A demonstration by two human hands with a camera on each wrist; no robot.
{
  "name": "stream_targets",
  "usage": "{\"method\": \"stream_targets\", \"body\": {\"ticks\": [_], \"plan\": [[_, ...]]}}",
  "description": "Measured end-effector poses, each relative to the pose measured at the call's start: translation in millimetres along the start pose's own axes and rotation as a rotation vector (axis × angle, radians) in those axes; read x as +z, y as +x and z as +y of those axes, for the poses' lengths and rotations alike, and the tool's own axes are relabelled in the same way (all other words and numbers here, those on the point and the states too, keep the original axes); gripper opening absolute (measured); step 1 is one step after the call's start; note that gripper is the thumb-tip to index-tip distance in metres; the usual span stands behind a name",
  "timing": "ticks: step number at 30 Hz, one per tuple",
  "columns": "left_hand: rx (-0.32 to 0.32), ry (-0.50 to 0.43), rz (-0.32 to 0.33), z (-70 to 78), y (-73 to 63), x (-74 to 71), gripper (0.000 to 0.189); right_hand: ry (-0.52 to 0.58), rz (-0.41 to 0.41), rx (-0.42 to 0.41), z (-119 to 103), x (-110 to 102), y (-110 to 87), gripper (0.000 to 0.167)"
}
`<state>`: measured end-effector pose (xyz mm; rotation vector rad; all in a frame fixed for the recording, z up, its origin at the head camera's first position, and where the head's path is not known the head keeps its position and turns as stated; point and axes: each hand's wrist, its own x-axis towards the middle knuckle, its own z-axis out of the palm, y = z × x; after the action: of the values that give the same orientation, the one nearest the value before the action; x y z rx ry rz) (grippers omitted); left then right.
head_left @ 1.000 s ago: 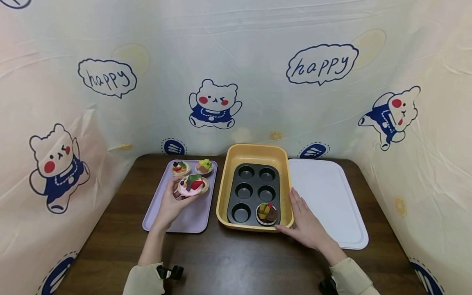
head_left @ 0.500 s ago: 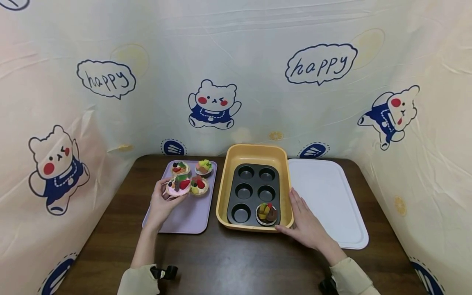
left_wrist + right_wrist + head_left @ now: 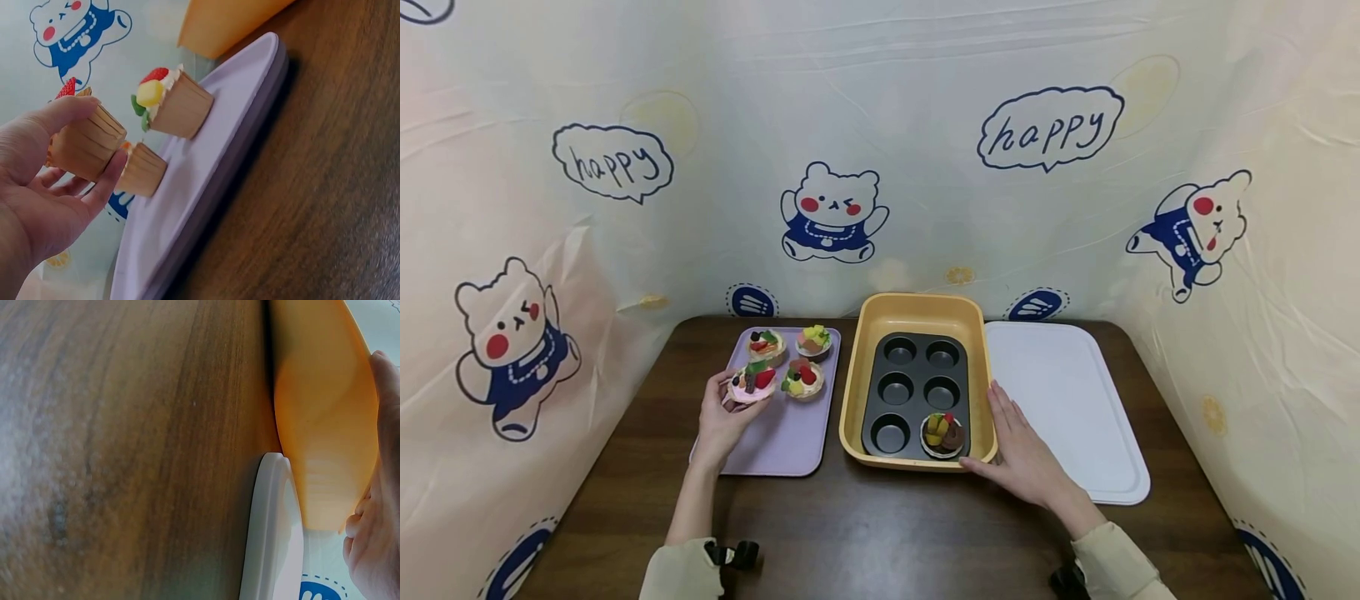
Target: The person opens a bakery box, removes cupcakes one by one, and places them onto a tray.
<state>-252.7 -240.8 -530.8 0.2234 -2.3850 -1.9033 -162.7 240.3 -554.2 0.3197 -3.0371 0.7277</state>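
My left hand grips a cupcake with pink cream, a strawberry and dark berries on top. In the left wrist view the held cupcake is tilted, thumb and fingers around its pleated brown cup. Below and beyond it, three more fruit-topped cupcakes stand on the purple tray: one at the back left, one at the back right, one in front. My right hand rests on the front right corner rim of the yellow bin, fingers fairly straight, thumb on the front edge.
Inside the bin lies a dark muffin pan; a cupcake with yellow fruit and brown cream sits in its front right cup. A white tray lies right of the bin. Patterned cloth hangs behind the brown table.
My left hand has moved left with the pink-cream cupcake, uncovering the front cupcake on the purple tray. The right hand has stayed on the bin's rim.
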Motion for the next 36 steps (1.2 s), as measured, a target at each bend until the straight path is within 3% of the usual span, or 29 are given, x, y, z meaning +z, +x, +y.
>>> {"method": "stream_targets", "body": {"ticks": [12,20,25,36], "plan": [[-0.019,0.014,0.024,-19.6,9.6,-1.8,0.089,0.0,0.001,0.0,0.3,0.6,0.0,0.131],[-0.023,0.104,0.037,-26.5,12.9,1.5,0.09,0.006,0.004,-0.002,0.4,0.9,-0.5,0.13],[-0.01,0.127,0.038,-32.7,16.9,6.3,0.086,0.004,0.004,-0.002,0.5,0.5,0.3,0.13],[0.066,0.194,0.105,-40.7,21.1,14.7,0.082,0.017,-0.012,0.015,-1.3,-1.3,0.4,0.13]]}}
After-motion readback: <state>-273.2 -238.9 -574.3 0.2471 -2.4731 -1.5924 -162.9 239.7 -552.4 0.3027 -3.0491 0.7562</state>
